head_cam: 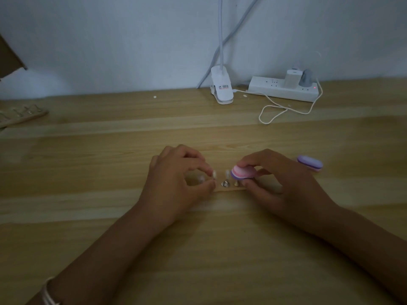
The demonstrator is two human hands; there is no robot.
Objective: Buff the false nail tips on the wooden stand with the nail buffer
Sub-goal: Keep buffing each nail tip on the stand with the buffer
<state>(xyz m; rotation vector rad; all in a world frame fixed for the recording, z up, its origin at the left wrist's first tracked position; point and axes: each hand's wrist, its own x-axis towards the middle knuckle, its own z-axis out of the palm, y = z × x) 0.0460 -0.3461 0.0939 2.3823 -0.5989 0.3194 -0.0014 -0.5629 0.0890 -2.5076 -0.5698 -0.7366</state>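
Your left fingers point(199, 166) pinch a false nail tip point(214, 174) on the wooden stand point(230, 190); left hand point(176, 179) curled, knuckles up. Your right fingers point(255, 160) curl round the nail buffer point(243, 172), thumb beneath, buffer tilted just beside the middle tip point(226, 173). Right hand point(284, 186) covers the stand's right end. Stand lies flat on the worktop point(110, 164); both forearms angle inward.

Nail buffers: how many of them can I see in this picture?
2. The pink nail buffer is gripped by the right hand, just above the wooden stand. The purple nail buffer lies on the table, to the right of that hand. No other shows.
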